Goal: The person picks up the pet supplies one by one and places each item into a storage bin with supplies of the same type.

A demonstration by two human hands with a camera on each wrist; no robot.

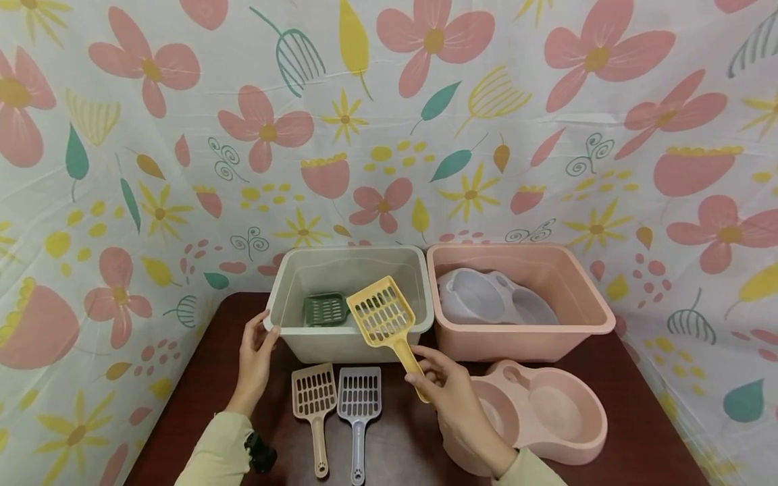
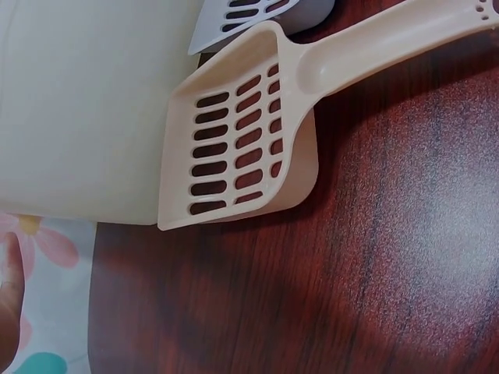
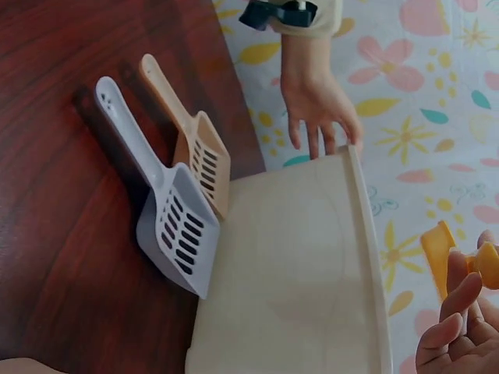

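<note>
My right hand (image 1: 458, 398) pinches the handle of a yellow litter scoop (image 1: 401, 346), its slotted head tilted up over the front rim of a pale grey litter box (image 1: 346, 347). In the right wrist view, curled fingers (image 3: 460, 312) hold the yellow handle. My left hand (image 1: 252, 364) touches the box's front left corner with fairly straight fingers. Inside the box lies a dark green scoop (image 1: 325, 298), its handle hidden behind the yellow one. A beige scoop (image 1: 319, 432) and a light grey-lavender scoop (image 1: 358, 439) rest on the table in front.
To the right stands a pink litter box (image 1: 504, 344) holding a lavender double pet bowl (image 1: 474, 297). A pink double pet bowl (image 1: 562, 405) sits before it, partly behind my right hand. The dark red-brown table (image 1: 194, 405) meets a flowered cloth (image 1: 365, 223) at the back.
</note>
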